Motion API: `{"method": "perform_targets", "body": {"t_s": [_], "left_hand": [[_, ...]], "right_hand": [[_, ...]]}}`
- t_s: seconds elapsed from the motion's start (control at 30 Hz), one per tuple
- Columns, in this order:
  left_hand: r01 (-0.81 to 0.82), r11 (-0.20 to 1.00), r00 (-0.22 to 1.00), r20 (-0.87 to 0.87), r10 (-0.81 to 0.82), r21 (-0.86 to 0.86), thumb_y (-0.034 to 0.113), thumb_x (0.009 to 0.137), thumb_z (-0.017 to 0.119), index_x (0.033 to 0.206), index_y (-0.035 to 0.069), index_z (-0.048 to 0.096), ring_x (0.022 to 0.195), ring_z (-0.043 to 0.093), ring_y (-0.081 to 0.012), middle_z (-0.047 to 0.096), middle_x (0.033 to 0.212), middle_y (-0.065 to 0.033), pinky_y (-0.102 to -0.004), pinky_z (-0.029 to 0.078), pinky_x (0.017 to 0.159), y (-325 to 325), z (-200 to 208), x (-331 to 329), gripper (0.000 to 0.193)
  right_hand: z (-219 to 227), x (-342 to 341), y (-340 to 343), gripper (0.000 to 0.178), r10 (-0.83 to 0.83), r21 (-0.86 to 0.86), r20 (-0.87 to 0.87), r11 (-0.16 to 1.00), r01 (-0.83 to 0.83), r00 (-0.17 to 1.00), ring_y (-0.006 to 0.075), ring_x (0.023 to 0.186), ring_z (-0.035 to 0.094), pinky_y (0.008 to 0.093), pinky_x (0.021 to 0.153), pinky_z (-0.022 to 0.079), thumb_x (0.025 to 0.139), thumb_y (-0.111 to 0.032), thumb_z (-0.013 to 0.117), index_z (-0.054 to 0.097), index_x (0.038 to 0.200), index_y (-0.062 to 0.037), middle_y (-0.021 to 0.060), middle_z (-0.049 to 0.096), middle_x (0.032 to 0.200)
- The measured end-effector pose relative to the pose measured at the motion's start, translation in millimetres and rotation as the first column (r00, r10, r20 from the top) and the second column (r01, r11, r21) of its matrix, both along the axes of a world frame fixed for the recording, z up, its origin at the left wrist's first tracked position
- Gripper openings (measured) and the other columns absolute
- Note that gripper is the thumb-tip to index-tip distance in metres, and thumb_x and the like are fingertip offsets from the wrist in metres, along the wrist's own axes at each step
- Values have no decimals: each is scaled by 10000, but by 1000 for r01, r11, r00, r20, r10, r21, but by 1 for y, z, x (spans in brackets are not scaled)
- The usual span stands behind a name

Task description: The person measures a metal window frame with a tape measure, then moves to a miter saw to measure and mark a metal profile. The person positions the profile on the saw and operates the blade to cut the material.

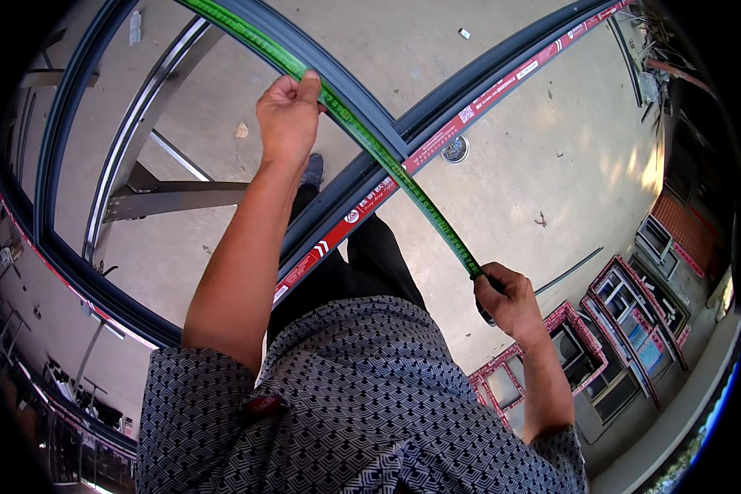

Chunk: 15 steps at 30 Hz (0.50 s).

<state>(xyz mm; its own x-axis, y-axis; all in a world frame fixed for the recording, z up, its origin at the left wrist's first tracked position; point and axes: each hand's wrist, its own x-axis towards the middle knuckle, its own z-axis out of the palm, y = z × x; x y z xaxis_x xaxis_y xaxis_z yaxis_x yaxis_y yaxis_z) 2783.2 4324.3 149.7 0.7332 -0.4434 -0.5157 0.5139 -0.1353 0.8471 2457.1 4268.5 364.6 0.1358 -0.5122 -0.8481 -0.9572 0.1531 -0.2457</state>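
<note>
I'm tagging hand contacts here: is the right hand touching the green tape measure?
Touching. The head view shows the right hand closed around the dark case of the green tape measure, with no gap visible.

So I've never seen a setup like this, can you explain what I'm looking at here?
There is no machine, only a person's two bare hands. The one picture comes from a wide, rounded lens worn on the head, looking down past the patterned shirt, which is why straight edges look bent. The left hand pinches a green measuring tape near the top; the right hand grips its lower end, along with a dark part mostly hidden by the fingers. The tape stretches across a large dark grey frame with red strips. Below is a pale floor with a small round bowl on it. More frames are grouped at the right.
</note>
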Motion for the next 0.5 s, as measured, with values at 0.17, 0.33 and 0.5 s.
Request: {"method": "perform_targets", "body": {"t_s": [0.17,0.33,0.5], "left_hand": [[-1,1000,1000,-16,1,8,197,1008,677,726,60,575,578,506,-59,583,648,6,-253,464,578,-1,7,2,330],[12,1000,1000,-22,-12,1,194,1010,676,735,50,589,587,517,-57,595,657,8,-252,483,595,1,12,2,322],[15,1000,1000,-8,-15,-14,186,1012,671,768,39,628,596,525,-56,610,669,4,-250,506,617,-1,16,2,288]], "right_hand": [[-2,2,0,182,-155,91,11,984,153,988,41,540,479,254,497,381,981,-122,601,669,881,15,-19,565,614],[3,4,-1,187,-204,185,-82,959,216,976,35,558,478,247,495,372,986,-146,647,697,886,5,-35,572,638],[6,8,-8,192,-324,338,-116,876,344,939,42,552,503,242,497,393,988,-163,681,721,903,4,-26,595,657]]}}
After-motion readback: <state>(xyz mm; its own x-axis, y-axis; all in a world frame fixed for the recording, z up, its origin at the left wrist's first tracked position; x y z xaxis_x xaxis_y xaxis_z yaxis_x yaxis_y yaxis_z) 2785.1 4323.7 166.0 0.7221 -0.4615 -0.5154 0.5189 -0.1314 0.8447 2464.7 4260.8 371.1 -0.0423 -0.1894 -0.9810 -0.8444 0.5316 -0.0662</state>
